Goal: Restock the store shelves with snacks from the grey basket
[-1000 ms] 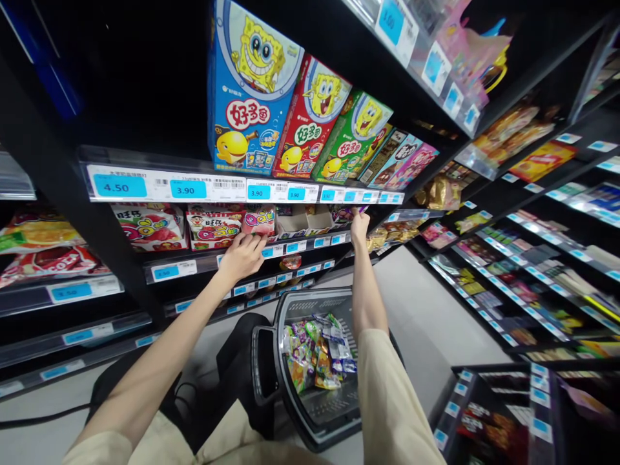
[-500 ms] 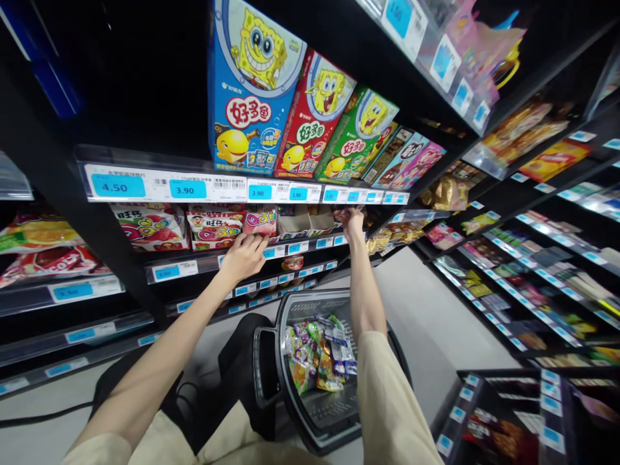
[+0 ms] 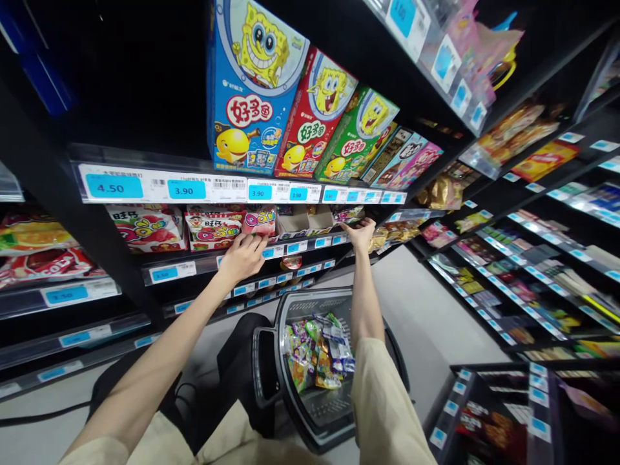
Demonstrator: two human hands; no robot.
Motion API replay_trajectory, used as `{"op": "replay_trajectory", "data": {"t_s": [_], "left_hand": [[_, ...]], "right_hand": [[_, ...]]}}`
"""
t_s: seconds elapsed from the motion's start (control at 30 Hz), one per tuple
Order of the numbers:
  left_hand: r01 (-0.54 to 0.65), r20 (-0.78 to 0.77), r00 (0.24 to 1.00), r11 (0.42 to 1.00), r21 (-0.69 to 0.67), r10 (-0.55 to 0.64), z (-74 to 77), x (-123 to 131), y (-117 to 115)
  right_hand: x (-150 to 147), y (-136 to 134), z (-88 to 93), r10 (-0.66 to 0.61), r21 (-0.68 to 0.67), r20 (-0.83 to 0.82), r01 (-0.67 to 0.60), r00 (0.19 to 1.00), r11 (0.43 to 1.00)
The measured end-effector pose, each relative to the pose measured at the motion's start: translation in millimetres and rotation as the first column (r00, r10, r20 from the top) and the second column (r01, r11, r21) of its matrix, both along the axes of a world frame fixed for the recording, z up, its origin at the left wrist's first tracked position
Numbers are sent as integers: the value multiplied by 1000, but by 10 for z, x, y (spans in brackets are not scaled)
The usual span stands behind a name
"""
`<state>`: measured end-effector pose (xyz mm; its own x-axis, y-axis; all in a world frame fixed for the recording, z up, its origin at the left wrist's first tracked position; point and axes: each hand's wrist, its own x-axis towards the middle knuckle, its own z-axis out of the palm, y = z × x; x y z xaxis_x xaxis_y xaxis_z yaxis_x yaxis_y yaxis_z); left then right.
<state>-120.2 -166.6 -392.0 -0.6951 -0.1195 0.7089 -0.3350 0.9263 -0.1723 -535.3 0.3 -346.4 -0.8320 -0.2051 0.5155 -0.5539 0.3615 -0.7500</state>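
My left hand (image 3: pixel 243 257) is curled over the front edge of the low shelf (image 3: pixel 207 266), its fingertips at the foot of a pink gummy candy packet (image 3: pixel 260 221). Farther right on this shelf, my right hand (image 3: pixel 361 234) has its thumb and fingers spread against the front of some small purple candy packets (image 3: pixel 347 214); part of the fingers is hidden there. Between my hands are opened card display boxes (image 3: pixel 293 224). A grey shopping basket (image 3: pixel 329 413) stands on the floor below my arms, with several small candy packets (image 3: pixel 320 352) in it.
Above my hands, a shelf with a price strip (image 3: pixel 203 188) holds blue (image 3: pixel 254 90), red and green snack boxes. Across the grey floor (image 3: pixel 436 310) is another stocked shelf (image 3: pixel 523 258). A low bin (image 3: pixel 494 426) stands at the lower right. A black cable (image 3: pixel 43 416) lies at left.
My right hand has come slightly out of the shelf and to the right, and its fingers now spread. The purple packets show more. My left hand stays put.
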Motion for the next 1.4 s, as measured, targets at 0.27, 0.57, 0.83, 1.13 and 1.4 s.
{"op": "replay_trajectory", "data": {"t_s": [0.27, 0.57, 0.83, 1.13, 1.4], "left_hand": [[31, -13, 999, 997, 77, -30, 28, 1, 19], [13, 2, 1000, 999, 42, -13, 18, 6, 11], [12, -11, 1000, 1000, 27, -11, 24, 3, 16], [30, -8, 1000, 996, 83, -30, -2, -1, 6], [27, -15, 1000, 998, 57, -26, 12, 2, 13]], "right_hand": [[102, -296, -49, 116, 53, -123, -110, 986, 992], [15, -215, 100, 96, 185, -93, -78, 991, 980], [208, -217, 7, 12, 221, -382, 79, 924, 972], [172, -54, 51, 298, 506, -427, -47, 854, 861], [139, -98, 113, 340, 580, -417, -41, 843, 813]]}}
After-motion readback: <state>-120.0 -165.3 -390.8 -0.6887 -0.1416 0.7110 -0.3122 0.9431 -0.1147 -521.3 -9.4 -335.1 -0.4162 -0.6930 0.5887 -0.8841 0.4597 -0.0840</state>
